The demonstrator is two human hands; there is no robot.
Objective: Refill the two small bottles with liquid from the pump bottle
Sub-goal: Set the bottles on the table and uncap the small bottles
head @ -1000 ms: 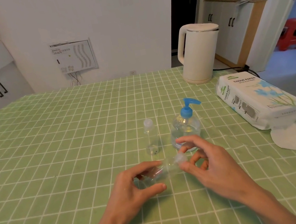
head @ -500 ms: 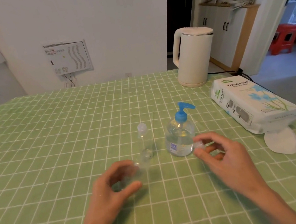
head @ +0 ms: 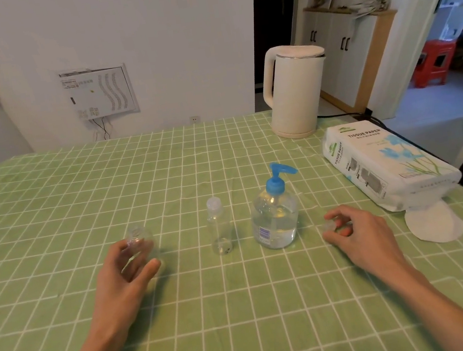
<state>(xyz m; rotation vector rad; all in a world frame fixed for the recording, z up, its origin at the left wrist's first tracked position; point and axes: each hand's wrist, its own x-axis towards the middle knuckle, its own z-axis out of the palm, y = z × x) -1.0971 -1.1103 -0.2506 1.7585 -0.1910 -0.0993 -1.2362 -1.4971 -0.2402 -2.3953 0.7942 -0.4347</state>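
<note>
A clear pump bottle (head: 275,216) with a blue pump head stands mid-table, about half full of clear liquid. Just left of it stands a small clear bottle (head: 218,227) with its cap on. My left hand (head: 127,269) holds a second small clear bottle (head: 141,243), uncapped, upright on the cloth at the left. My right hand (head: 356,232) rests on the table right of the pump bottle and pinches that bottle's small clear cap (head: 329,226) between thumb and fingers.
A green checked cloth (head: 244,308) covers the table. A cream electric kettle (head: 294,90) stands at the back right, its cord running off the edge. A pack of tissue paper (head: 385,164) lies at the right, with a loose tissue (head: 435,223) in front.
The cap has come off the small bottle. My left hand carried the open bottle left and stood it upright, while my right hand drew the cap away to the right of the pump bottle.
</note>
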